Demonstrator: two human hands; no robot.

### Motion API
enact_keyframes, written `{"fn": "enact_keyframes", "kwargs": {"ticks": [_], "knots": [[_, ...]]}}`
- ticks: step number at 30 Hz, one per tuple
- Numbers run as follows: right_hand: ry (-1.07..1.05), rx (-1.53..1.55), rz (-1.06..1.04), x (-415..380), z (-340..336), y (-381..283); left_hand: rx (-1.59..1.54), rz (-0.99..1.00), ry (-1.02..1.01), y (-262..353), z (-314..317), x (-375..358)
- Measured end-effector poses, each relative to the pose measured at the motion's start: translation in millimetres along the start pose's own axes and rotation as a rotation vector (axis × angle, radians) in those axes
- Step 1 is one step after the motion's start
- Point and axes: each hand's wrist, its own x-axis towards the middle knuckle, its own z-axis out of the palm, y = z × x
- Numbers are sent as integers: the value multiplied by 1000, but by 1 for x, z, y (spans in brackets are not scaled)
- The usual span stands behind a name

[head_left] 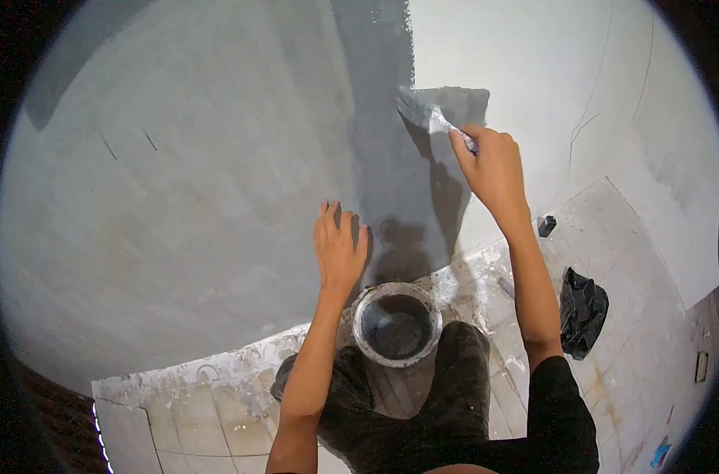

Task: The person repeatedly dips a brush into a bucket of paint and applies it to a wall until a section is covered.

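Observation:
My right hand (489,162) is closed round the handle of a paintbrush (437,118), whose bristles touch the wall where grey paint (462,103) borders the white wall (501,47). Lower and to the left, my left hand (341,246) rests against the grey-painted wall (217,174) with its fingers apart and nothing in them. A round bucket (359,336) with dark grey paint inside stands on the floor between my knees. Its rim is smeared with paint.
A crumpled black plastic bag (584,314) lies on the tiled floor (620,355) to the right. Near the wall's foot sits a small black object (546,227). A small blue item (661,453) is at the lower right. Paint splashes mark the floor.

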Motion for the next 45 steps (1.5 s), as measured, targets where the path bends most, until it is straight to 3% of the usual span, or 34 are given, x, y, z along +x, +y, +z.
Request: {"fn": "enact_keyframes", "kwargs": {"ticks": [8,11,14,17,20,23,26,30,33,38,40,43,45], "knots": [[-3,40,-18,-16,16,7,0,2,-7,-3,1,0],[-8,73,97,-17,0,-2,5,-9,3,0,-1,2],[46,78,13,-18,19,6,0,-4,0,-1,1,1],[-37,47,39,-17,14,11,-16,-6,-7,-2,0,1],[16,141,65,-22,8,-2,-20,3,11,-1,-1,3],[13,89,-8,-17,26,11,10,10,18,-2,2,1],[144,-19,4,-15,24,31,-8,-2,-10,-2,0,1],[165,-122,284,-15,-9,25,-3,-6,-1,0,-5,2],[181,-160,45,-16,23,30,-6,1,-7,-2,-6,0],[-51,92,27,-28,25,-25,-23,6,-27,1,2,1],[-32,145,119,-30,17,-15,-32,15,-34,6,2,2],[35,-18,159,-18,12,39,-45,22,-33,5,-1,0],[224,-209,110,-14,13,91,-46,17,-35,3,-2,-3]]}}
